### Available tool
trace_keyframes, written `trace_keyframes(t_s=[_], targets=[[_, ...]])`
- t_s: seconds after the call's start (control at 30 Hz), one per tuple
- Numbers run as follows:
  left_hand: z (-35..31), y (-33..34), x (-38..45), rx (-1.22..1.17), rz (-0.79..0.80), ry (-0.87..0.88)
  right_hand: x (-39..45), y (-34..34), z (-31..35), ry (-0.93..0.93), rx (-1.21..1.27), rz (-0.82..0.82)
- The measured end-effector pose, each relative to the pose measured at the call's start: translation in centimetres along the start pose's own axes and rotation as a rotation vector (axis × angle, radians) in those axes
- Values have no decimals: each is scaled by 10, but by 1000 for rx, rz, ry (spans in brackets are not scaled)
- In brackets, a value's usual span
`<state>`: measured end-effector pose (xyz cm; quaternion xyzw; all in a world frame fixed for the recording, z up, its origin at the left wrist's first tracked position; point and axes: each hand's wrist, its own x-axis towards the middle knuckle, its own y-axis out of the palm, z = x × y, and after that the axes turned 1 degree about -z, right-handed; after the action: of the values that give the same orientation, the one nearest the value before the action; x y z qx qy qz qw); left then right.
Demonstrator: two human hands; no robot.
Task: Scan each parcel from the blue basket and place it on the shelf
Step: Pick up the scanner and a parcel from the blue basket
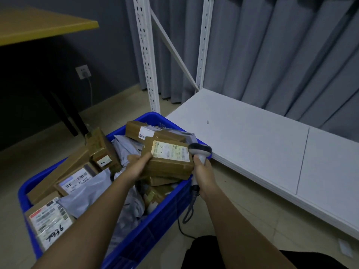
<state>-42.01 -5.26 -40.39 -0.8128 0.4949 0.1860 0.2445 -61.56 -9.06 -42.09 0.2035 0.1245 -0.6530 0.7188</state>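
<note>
The left hand (136, 167) has its grip closed on the left end of a brown cardboard parcel (169, 162), held just above the heaped blue basket (155, 226), label (171, 152) facing up. The right hand (204, 171) is wrapped round the handle of the scanner (200, 150), its head touching the parcel's right edge. For a clean read I would tilt the head down onto the barcode and keep the box level and the thumb off the label. To the right lies the bare white shelf (252, 142) board, near the tiled floor (233, 210); grey curtains (272, 55) hang behind, and a yellow-topped desk (38, 24) stands far left.
</note>
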Motion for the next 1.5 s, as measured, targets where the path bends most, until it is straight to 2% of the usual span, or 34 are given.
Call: trace_keyframes(t_s=[0.1, 0.23, 0.33, 0.43, 0.63, 0.77, 0.93, 1.07, 1.17, 1.23, 1.33, 1.4, 1.5], targets=[[11, -7, -17, -272, 115, -45, -9, 4, 13, -90, 131, -65], [1, 11, -44, -506, 215, 69, -33, 4, 35, -218, 235, -205], [-19, 45, -71, -535, 294, 193, -54, -18, 55, -271, 350, -251], [-33, 81, -93, -541, 365, 233, -76, -53, 80, -341, 414, -260], [-51, 151, -129, -395, 476, 236, -96, -137, 110, -446, 332, -344], [-59, 193, -130, -47, 511, 306, -96, -195, 107, -480, 288, -394], [-72, 251, -122, 253, 712, 356, -90, -261, 107, -497, 178, -463], [-76, 288, -124, 259, 831, 313, -90, -293, 114, -515, 103, -472], [-73, 304, -127, 190, 845, 238, -95, -310, 116, -521, 58, -479], [-72, 314, -129, 175, 848, 247, -97, -318, 116, -485, 34, -528], [-70, 329, -122, 146, 746, 294, -95, -329, 114, -418, 1, -635], [-61, 333, -108, 110, 643, 281, -91, -334, 103, -353, 19, -603], [-47, 328, -85, 115, 557, 240, -84, -332, 80, -211, 59, -441]])
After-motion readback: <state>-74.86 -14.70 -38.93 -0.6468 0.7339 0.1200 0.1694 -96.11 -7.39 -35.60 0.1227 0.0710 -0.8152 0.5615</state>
